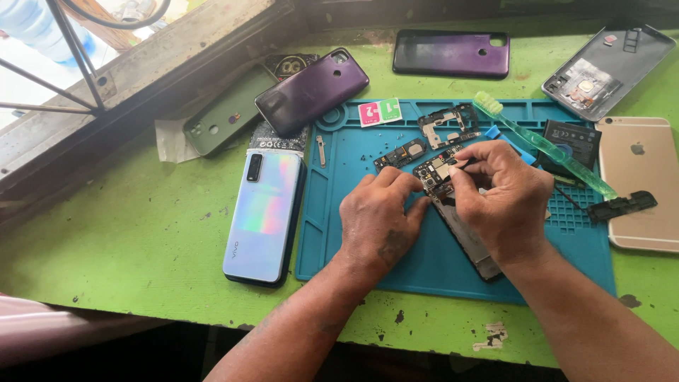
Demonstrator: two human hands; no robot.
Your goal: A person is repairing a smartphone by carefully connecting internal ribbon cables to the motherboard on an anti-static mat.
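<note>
Blue silicone repair mat (353, 240), centre of frame, on a worn green-painted wooden bench (141, 233): on it I log an opened dark smartphone chassis (467, 244), lying diagonally from mid-frame toward lower right, its back already off and its circuit board (433, 172) exposed at the upper end. My left hand (378, 223) rests on the mat with its fingers curled closed against the chassis edge, steadying it. My right hand (506, 194) has thumb and forefinger pinched on a thin dark tool at the board; I cannot tell the tool's tip. Removed items, upper centre of the mat: small dark shield plate (400, 153), grey metal frame piece (447, 124), scattered tiny screws. A translucent green toothbrush (544, 145) runs across the upper right, over a flat black battery (574, 140). By my judgement disassembly is well advanced, with the board still seated. Left of the mat lies an iridescent pale-blue phone (265, 212); a purple phone back cover (311, 92) lies at upper left.
</note>
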